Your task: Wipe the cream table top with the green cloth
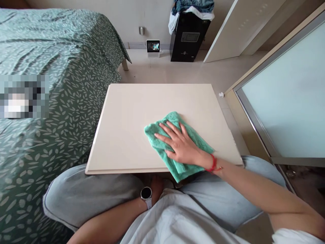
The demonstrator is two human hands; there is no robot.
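A green cloth (pixel 177 168) lies spread over the near right part of a cream tabletop (pixel 127 128), one corner hanging past the front edge. Flat on the cloth rests my right hand (pixel 181 144), fingers spread and pressing on it; a red cord bracelet circles that wrist. My left hand (pixel 156 185) is down between my legs, below the table's near edge. Its fingers are hidden there, so I cannot see whether it holds anything. A round-faced watch (pixel 146 193) is on the left wrist.
A bed with a green leaf-patterned cover (pixel 83 67) borders the table's left side. Beyond the table, a small screen (pixel 153 47) and a black cabinet (pixel 188 37) topped with clothes stand on the floor. A frosted glass panel (pixel 291 95) is on the right.
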